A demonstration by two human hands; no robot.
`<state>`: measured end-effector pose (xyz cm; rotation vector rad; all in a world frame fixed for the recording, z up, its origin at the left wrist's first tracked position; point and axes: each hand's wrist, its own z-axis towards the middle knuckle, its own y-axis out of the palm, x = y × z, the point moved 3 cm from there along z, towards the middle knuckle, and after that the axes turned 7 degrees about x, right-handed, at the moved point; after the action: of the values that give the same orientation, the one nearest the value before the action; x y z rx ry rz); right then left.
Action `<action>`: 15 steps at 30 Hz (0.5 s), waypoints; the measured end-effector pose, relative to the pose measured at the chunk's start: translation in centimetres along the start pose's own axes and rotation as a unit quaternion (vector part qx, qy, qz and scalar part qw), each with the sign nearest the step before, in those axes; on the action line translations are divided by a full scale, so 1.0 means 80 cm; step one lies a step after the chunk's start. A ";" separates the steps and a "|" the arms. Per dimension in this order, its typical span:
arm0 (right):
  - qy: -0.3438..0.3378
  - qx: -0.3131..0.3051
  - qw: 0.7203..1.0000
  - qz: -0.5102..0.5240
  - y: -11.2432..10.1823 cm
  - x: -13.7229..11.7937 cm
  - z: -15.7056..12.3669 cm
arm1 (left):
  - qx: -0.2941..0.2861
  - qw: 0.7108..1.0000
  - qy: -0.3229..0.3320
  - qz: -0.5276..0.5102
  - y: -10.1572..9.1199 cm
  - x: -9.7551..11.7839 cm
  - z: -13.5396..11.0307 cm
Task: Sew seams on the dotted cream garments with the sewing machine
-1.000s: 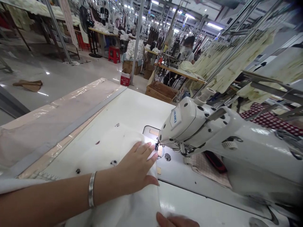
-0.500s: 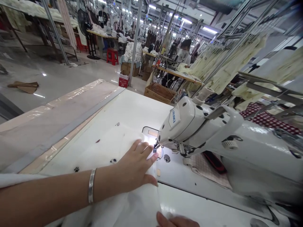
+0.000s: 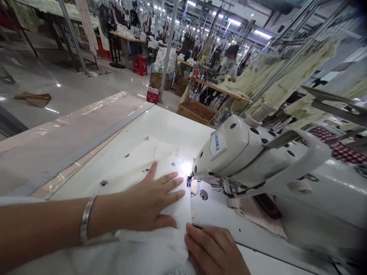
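My left hand (image 3: 149, 200) lies flat and open on a white cloth with small dark prints (image 3: 134, 172), fingers spread and pointing at the needle (image 3: 189, 181) of a white sewing machine (image 3: 258, 160). A silver bangle is on that wrist. My right hand (image 3: 213, 252) rests at the cloth's right edge near the bottom, fingers together and curled down on the fabric. The cloth runs under the machine's head, past the needle.
The white sewing table (image 3: 172, 126) has a plastic-covered extension (image 3: 71, 130) on the left. A red object and patterned cloth (image 3: 263, 206) lie behind the machine. Cardboard boxes (image 3: 196, 110), a red stool (image 3: 140, 65), hanging pale garments (image 3: 275, 80) and a seated person (image 3: 229, 63) are beyond.
The cloth has fed forward past the needle. My left hand spread flatter on it. My right hand came up into view at the cloth's edge.
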<state>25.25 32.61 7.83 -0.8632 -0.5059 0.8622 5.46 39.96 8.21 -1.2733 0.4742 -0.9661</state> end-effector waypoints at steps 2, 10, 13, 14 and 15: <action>0.015 -0.002 1.000 0.022 0.001 0.016 0.015 | -0.007 1.000 0.011 0.001 0.000 -0.020 0.015; 0.105 0.009 0.994 -0.013 0.036 0.054 0.034 | -0.036 0.997 0.067 -0.027 -0.002 -0.093 0.064; 0.091 0.003 0.996 -0.014 0.046 0.062 0.031 | -0.039 0.997 0.067 -0.013 -0.002 -0.117 0.082; 0.087 0.003 0.996 -0.011 0.046 0.063 0.032 | -0.039 0.997 0.064 -0.008 -0.001 -0.124 0.087; 0.088 0.004 0.996 -0.009 0.046 0.063 0.033 | -0.038 0.997 0.061 -0.004 -0.001 -0.130 0.091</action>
<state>24.69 39.24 6.58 -0.9162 -0.3549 0.7627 5.38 52.66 8.18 -1.2901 0.6070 -1.0453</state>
